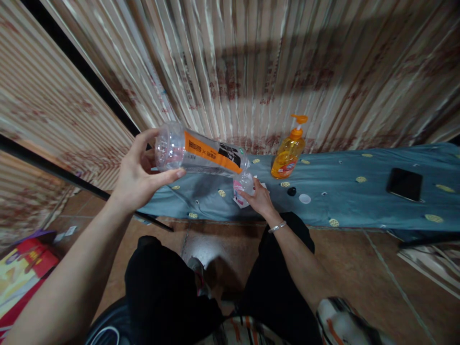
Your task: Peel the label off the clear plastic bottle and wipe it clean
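A large clear plastic bottle (212, 154) with an orange and black label lies tilted in the air, its neck lower and to the right. My left hand (138, 175) is closed around its base end. Beneath the neck, my right hand (259, 197) grips a small clear plastic container (245, 182), whose exact kind I cannot make out. A pink and white patterned piece (240, 197) shows below that container, by my right fingertips. On the cloth right of my right hand lie a black cap (291, 191) and a whitish round disc (304, 198).
An orange pump bottle (288, 155) stands on the blue-green cloth-covered surface (341, 187), close to the curtain (251, 72). Farther right lies a black phone-like device (405, 184). A dark pole (86, 64) slants at left. A red and yellow package (27, 270) sits lower left.
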{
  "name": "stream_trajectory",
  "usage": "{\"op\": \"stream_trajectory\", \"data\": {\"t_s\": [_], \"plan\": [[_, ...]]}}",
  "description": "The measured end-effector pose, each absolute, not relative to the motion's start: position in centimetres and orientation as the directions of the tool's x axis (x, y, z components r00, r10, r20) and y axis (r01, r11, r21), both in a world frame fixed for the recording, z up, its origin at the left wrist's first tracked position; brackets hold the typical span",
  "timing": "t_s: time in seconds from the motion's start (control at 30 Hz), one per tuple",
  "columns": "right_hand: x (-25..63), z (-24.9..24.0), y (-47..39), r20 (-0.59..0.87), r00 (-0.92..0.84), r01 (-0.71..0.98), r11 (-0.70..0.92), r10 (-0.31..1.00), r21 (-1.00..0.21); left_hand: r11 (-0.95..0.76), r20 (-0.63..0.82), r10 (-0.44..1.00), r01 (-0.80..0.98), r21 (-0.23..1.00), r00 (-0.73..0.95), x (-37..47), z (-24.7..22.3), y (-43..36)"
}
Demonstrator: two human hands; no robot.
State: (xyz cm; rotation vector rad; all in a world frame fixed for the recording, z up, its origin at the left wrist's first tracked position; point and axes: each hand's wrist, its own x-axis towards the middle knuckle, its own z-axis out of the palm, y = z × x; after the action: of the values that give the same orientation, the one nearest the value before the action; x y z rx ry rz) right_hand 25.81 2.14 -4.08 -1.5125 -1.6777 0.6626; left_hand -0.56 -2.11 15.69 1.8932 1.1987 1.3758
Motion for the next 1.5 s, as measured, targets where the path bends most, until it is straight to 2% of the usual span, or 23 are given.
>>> {"op": "stream_trajectory", "data": {"t_s": [0.4,0.6,0.9,1.2,1.5], "plan": [[25.8,-4.4,2.3,0.217,-0.004,0.575,0.179,0.976,-0.798,-0.503,0.495,0.861,0.356,0.788,0.119,-0.5,16.0,-1.8],[25.8,-4.4,2.2,0.222,0.002,0.567,0.182,0.975,-0.804,-0.534,0.504,0.844,0.365,0.763,0.181,-0.9,16.0,-1.7],[25.9,-4.2,2.2,0.211,-0.011,0.581,0.178,0.977,-0.794,-0.491,0.483,0.867,0.362,0.793,0.118,-0.6,16.1,-1.4],[25.8,-4.8,2.4,0.241,0.01,0.577,0.192,0.97,-0.794,-0.528,0.498,0.848,0.375,0.762,0.183,-0.8,16.6,-1.0],[25.8,-4.1,2.2,0.196,-0.006,0.58,0.163,0.98,-0.798,-0.49,0.478,0.868,0.377,0.786,0.134,-0.5,16.9,-0.7]]}}
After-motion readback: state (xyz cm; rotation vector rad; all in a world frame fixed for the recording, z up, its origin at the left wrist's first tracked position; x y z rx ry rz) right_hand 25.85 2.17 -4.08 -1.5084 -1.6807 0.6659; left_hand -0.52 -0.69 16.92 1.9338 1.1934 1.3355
